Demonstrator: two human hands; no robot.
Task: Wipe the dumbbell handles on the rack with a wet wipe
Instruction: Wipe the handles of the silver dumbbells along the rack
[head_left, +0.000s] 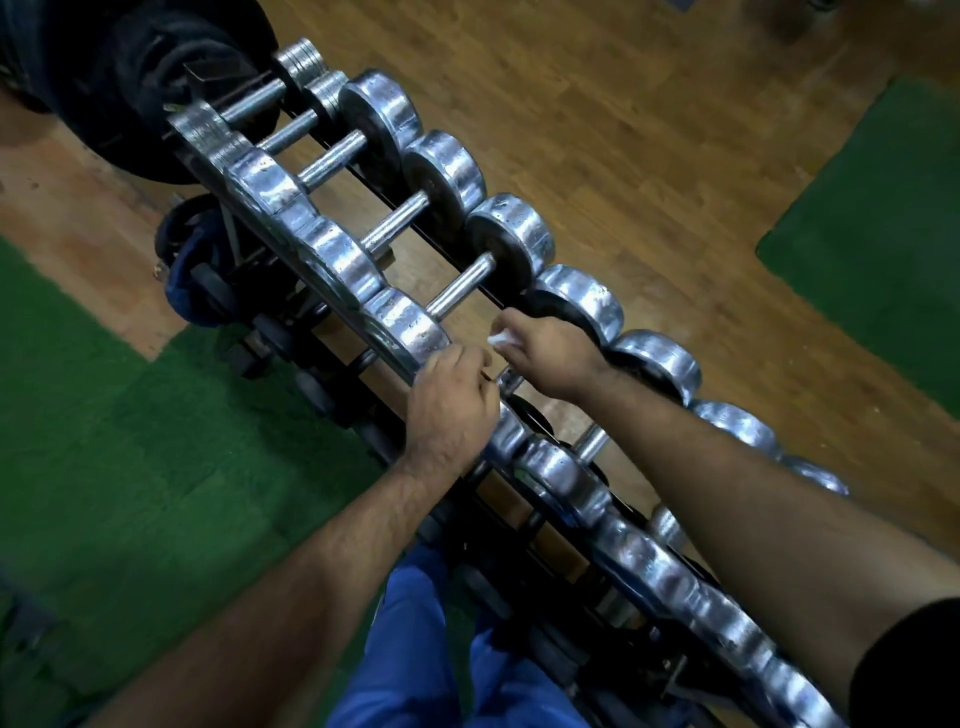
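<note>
Wood floor, green mats. Rack (291, 249) of chrome dumbbells. Right hand (550, 358) pinches a wet wipe (500, 339) over a mid-row handle (509, 378); left hand (452, 410) curls on the neighbouring weight, probably steadying. Cleaned handles indistinguishable; several seemingly remain.

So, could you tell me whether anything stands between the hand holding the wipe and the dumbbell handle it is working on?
Nothing visible does. The right hand holds the wet wipe right over the handle, which shows just below it. The left hand rests beside it on the near weight head, not across the handle.
</note>
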